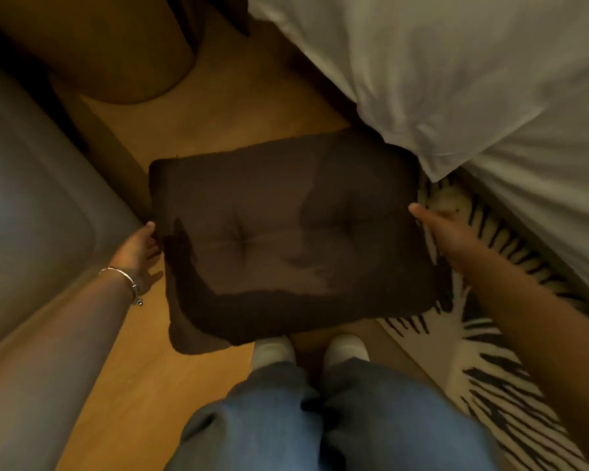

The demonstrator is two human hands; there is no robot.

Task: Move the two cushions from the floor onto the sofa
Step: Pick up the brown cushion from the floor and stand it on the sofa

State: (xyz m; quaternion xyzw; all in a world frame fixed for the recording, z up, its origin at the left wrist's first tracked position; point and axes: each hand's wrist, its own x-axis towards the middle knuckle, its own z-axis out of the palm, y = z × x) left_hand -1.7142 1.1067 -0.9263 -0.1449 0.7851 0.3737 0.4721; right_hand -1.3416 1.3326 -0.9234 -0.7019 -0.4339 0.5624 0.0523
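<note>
A dark brown tufted cushion (286,239) lies in front of my feet on the wooden floor, its right side over a rug. A lighter brown corner (198,341) pokes out below its near left edge; it may be a second cushion underneath. My left hand (140,253) is at the cushion's left edge, fingers apart, thumb touching the fabric. My right hand (436,226) is at the right edge with the thumb on top; its fingers are hidden behind the cushion. The grey sofa (31,198) stands at the left.
A bed with a white duvet (456,79) overhangs the cushion's far right corner. A black-and-white striped rug (490,362) lies along the bed. A round brown object (116,62) stands at the back left. My shoes (272,348) touch the cushion's near edge.
</note>
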